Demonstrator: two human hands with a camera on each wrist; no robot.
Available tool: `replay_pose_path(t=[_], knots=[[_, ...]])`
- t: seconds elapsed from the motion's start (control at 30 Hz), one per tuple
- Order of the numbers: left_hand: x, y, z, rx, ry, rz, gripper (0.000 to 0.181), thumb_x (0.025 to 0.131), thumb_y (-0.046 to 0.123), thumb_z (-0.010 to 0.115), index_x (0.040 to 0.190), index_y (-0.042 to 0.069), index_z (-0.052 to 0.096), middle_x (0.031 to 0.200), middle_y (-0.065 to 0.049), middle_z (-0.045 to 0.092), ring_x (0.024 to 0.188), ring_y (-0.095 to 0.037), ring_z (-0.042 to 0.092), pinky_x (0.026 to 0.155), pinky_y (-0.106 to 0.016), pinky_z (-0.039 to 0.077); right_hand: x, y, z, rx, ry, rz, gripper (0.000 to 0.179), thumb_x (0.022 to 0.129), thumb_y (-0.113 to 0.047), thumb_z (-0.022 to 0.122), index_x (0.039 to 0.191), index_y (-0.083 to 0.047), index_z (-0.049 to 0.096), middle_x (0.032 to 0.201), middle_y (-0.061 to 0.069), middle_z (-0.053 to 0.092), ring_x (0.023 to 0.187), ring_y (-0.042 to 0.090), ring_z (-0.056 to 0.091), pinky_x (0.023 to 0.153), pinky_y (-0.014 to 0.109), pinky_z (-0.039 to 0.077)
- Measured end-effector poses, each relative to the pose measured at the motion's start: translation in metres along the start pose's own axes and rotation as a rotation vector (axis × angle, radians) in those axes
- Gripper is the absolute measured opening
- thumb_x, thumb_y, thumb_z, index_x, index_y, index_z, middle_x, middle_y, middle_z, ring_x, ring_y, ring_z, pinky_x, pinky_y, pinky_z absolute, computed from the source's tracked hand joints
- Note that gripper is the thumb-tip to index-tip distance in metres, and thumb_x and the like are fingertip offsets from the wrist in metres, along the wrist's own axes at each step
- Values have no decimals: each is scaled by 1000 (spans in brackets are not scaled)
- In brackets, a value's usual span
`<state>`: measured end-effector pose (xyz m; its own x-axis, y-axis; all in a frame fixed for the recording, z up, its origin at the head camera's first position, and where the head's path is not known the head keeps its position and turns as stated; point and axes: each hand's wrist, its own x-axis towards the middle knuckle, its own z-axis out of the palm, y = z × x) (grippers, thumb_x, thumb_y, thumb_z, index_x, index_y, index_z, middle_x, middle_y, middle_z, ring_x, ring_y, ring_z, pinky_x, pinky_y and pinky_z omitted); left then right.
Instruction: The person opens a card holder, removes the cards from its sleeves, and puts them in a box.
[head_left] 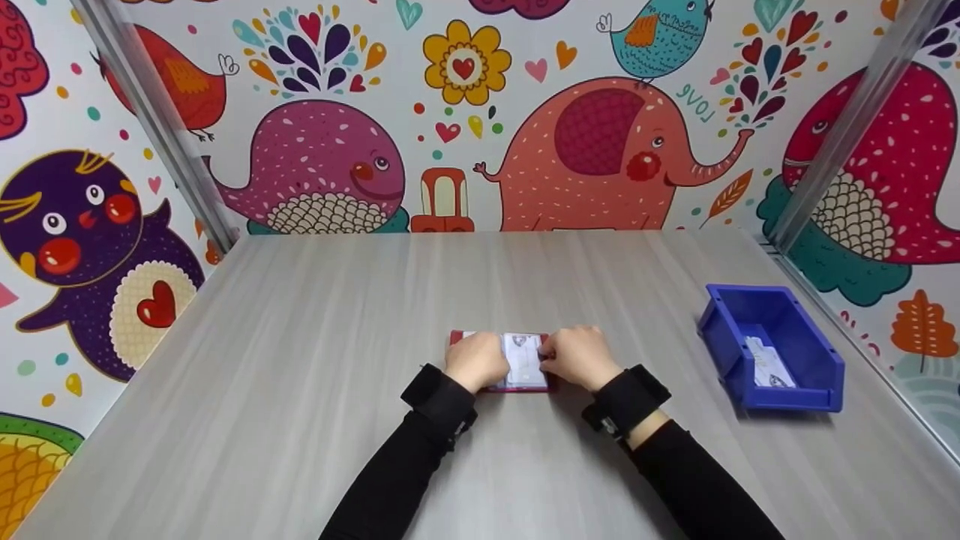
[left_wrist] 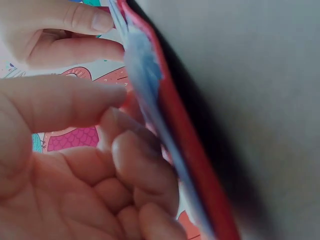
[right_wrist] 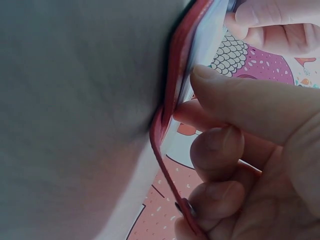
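A red card holder (head_left: 553, 384) with clear sleeves lies spread on the table; a white printed card (head_left: 524, 364) shows on its right side. My left hand (head_left: 478, 361) is over the left half, and in the left wrist view its curled fingers (left_wrist: 145, 165) grip at the sleeves' edge. At the right edge, my right hand (head_left: 583, 357) pinches the sleeve edge between thumb (right_wrist: 240, 97) and forefinger. A red strap (right_wrist: 167, 172) with a metal snap hangs down by the right hand's other fingers. The fingertips are partly hidden in the head view.
On the right of the table (head_left: 300, 337) stands a blue plastic bin (head_left: 814, 337) with white printed cards (head_left: 769, 364) in it. Walls with cartoon animals close off the back and sides, with metal posts (head_left: 161, 127) at the corners.
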<state>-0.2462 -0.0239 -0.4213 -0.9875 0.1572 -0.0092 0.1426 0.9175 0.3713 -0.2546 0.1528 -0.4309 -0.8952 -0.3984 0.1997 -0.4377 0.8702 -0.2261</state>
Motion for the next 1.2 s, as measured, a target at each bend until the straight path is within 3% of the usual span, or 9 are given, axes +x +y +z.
replay_pose_path(t=[0.33, 0.53, 0.87, 1.2], knots=[[0, -1, 0, 6, 10, 3, 5, 78, 8, 64, 73, 7, 62, 88, -11, 68, 80, -29, 64, 71, -48, 51, 0, -1, -1, 4, -15, 3, 10, 79, -15, 81, 73, -14, 73, 68, -2, 63, 66, 22, 55, 73, 48, 39], [4, -2, -1, -8, -45, -13, 5, 81, 9, 61, 77, 7, 63, 94, -10, 68, 82, -26, 62, 75, -49, 50, 0, 0, -1, 23, -13, 4, 8, 77, -13, 81, 75, -14, 74, 69, -2, 65, 66, 21, 55, 71, 47, 38], [9, -3, -7, -79, -105, -24, 10, 81, 10, 60, 72, 8, 57, 88, -9, 64, 73, -23, 54, 72, -44, 49, 1, 0, -1, 42, -18, 12, 6, 77, -12, 82, 82, -12, 78, 80, 1, 72, 73, 25, 62, 72, 48, 39], [15, -4, -2, -85, -95, -45, 15, 81, 17, 66, 71, 10, 57, 79, -5, 61, 70, -21, 56, 69, -39, 48, 1, 1, -1, 41, -12, -29, 19, 75, -11, 82, 65, -15, 67, 62, -4, 58, 62, 19, 52, 68, 45, 37]])
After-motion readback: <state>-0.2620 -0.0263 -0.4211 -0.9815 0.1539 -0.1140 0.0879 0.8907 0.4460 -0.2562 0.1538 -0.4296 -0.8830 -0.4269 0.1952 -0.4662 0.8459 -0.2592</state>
